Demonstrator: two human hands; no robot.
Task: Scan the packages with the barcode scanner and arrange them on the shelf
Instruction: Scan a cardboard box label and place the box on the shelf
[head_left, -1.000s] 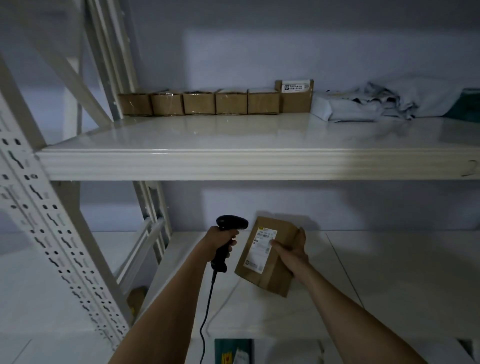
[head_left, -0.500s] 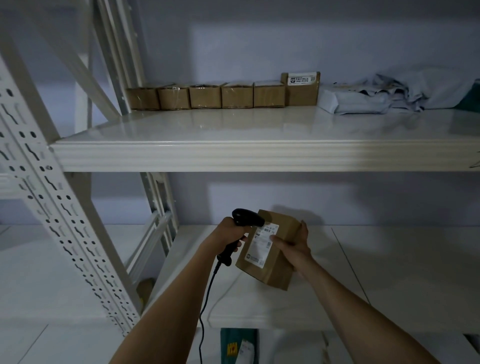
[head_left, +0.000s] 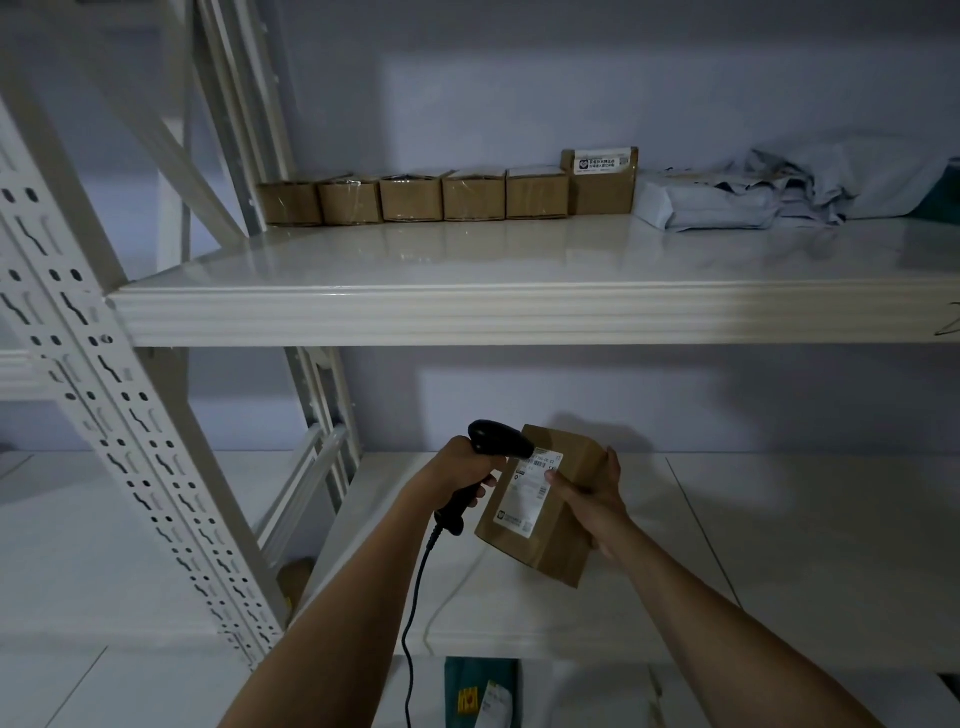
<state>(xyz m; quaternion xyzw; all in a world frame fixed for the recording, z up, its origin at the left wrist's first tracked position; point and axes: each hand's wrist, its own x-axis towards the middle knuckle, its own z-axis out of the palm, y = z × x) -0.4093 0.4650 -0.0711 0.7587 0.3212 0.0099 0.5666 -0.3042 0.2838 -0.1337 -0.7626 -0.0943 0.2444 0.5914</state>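
Since light is dim, label (head_left: 527, 491) print on box (head_left: 550, 512) unreadable; scanner (head_left: 496, 441) head covers its top corner. Left hand (head_left: 465, 467) wrapped round scanner grip, right hand (head_left: 592, 501) clutching box's right side, thumb on label, box held above lower shelf (head_left: 779, 545). Upper shelf (head_left: 519, 270): box row (head_left: 447, 195), last one's sticker illegible; grey mailers (head_left: 753, 195) cut off right.

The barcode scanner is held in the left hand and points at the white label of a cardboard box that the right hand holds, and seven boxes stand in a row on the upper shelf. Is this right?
Not quite. The head view shows six boxes in the row on the upper shelf, not seven. The rest holds: the left hand grips the barcode scanner, aimed at the white label of the cardboard box held by the right hand.
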